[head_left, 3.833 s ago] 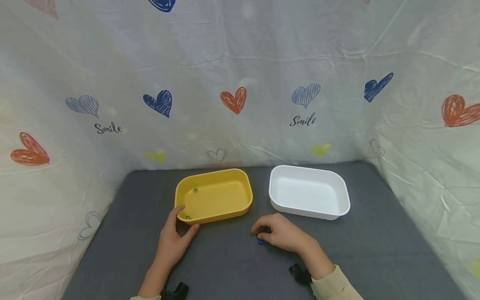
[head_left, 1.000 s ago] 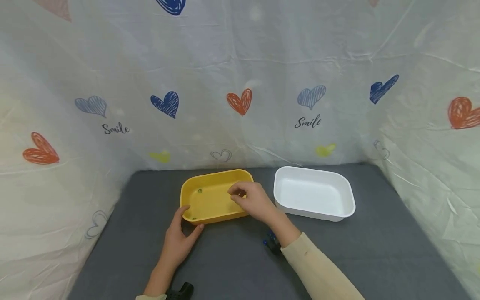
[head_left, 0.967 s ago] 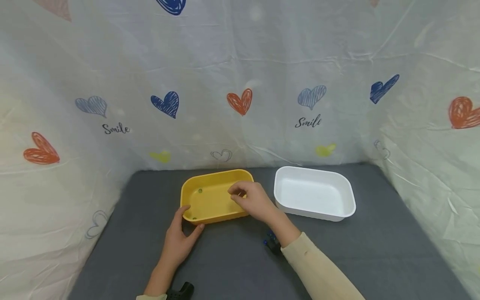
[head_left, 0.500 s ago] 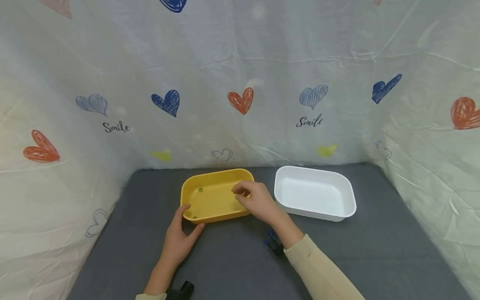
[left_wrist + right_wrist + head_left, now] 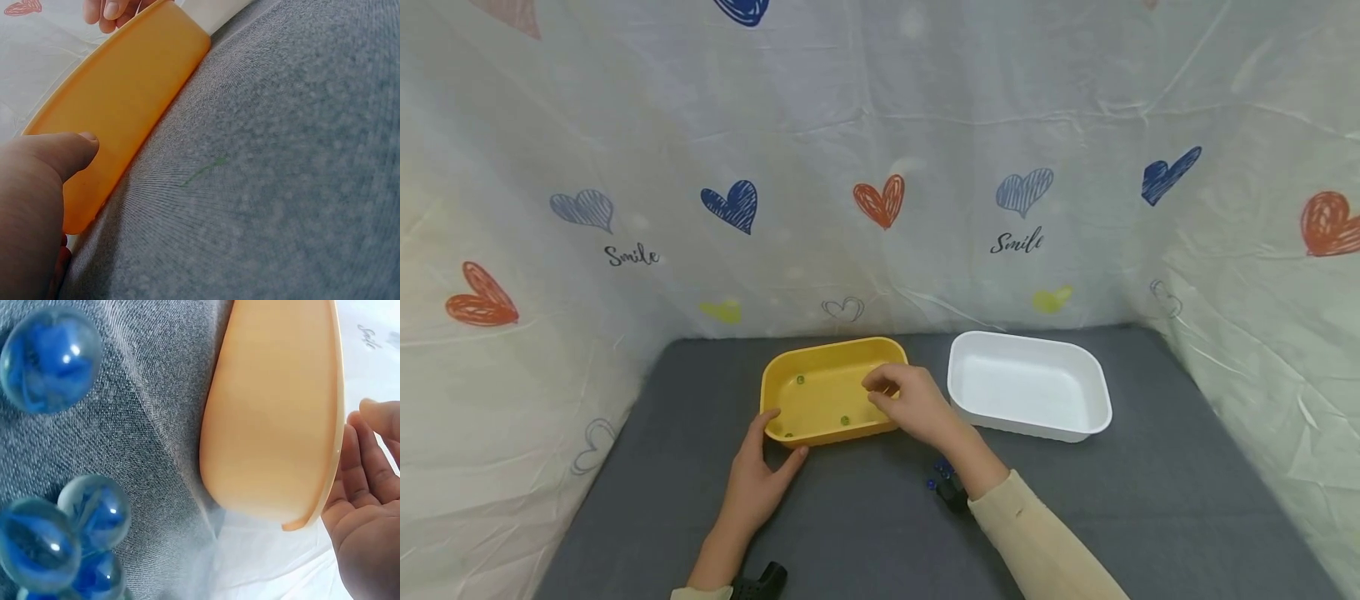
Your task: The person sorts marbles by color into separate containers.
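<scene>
My left hand (image 5: 754,487) grips the near left corner of a yellow plastic tray (image 5: 823,392), with a finger over the rim and the thumb on its outer wall (image 5: 125,94). Inside the tray lie three green glass marbles: one toward the back left (image 5: 801,379), one by the front left corner (image 5: 788,434) and one near the front wall (image 5: 845,421). Over the tray's right end hovers my right hand (image 5: 913,404); its fingers are loosely bent and I see nothing between them. Several blue glass marbles (image 5: 51,359) rest on the grey cloth below my right wrist.
A white plastic tray (image 5: 1026,383) stands to the right of the yellow one. Grey cloth (image 5: 850,533) covers the table. Behind hangs a white curtain (image 5: 940,150) printed with hearts. A small black wrist camera (image 5: 952,493) sits beside the blue marbles in the head view.
My right hand has gone from the blue marbles on the cloth to above the yellow tray. A third green marble now shows in it, unseen half a second ago. My left hand stays put.
</scene>
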Available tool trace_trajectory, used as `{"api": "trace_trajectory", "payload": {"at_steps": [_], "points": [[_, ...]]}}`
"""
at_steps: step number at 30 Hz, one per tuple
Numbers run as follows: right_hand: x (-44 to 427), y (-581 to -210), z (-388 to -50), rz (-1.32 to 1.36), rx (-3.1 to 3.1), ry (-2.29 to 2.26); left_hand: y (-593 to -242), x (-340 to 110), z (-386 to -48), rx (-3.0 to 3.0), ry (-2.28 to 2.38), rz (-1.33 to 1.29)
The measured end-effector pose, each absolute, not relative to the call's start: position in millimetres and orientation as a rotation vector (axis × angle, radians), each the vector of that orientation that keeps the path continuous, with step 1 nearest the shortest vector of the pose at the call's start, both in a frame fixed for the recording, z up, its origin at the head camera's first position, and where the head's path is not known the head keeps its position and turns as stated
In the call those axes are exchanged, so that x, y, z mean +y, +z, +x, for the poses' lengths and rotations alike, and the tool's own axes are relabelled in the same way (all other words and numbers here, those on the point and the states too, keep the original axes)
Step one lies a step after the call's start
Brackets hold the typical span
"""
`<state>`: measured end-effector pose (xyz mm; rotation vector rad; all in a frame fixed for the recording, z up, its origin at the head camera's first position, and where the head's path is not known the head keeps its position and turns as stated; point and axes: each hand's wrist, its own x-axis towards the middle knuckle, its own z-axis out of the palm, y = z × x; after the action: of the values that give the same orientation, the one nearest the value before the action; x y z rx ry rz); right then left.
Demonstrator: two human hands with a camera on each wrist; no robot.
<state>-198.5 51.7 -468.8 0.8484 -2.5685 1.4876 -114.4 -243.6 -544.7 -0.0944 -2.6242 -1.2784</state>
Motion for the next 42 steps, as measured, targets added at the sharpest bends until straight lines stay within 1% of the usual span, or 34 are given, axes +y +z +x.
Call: {"api": "trace_trajectory", "payload": {"at_steps": [15, 42], "points": [[59, -462, -184, 0.814, -2.541, 1.487, -543, -251, -111, -2.624, -1.259, -0.073], [107, -472, -146, 0.821, -2.539, 1.475, -549, -245, -117, -2.622, -1.273, -0.099]]}}
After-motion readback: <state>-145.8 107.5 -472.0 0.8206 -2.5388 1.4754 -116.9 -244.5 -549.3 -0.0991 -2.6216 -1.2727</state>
